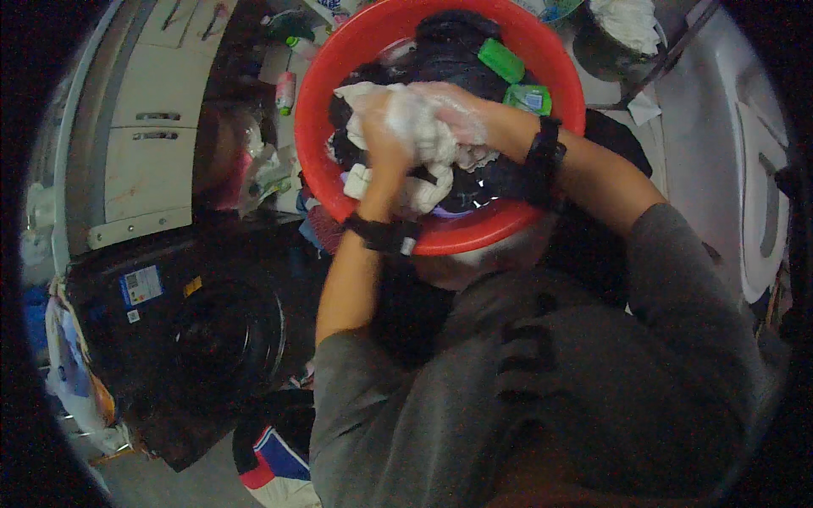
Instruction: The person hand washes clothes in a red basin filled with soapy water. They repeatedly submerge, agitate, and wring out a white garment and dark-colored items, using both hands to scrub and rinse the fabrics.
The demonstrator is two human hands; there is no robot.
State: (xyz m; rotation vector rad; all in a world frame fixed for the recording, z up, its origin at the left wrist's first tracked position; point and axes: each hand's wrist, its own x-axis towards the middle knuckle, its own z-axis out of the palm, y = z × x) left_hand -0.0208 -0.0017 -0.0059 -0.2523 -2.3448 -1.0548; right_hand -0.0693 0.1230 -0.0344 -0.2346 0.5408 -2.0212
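Both my hands grip a wet, soapy white knit garment [438, 143] over a round red plastic basin [311, 133]. My left hand [386, 130] presses into its left part, slightly blurred. On the other side my right hand [463, 111] has lather over the fingers, which are bunched in the cloth. White foam shows between the two hands. Dark wet clothes [454, 41] fill the basin's far side and lie under the garment. A green bar [502, 60], perhaps soap, rests on them. Near my right wrist lies a green package [528, 100] that bears printing.
Small bottles [286, 92] with green caps stand left of the basin. A black front-loading washing machine [216, 330] is at lower left, below white cabinets [149, 165]. A dark bucket [606, 54] holding white cloth stands at upper right. Clothing [279, 460] lies on the floor.
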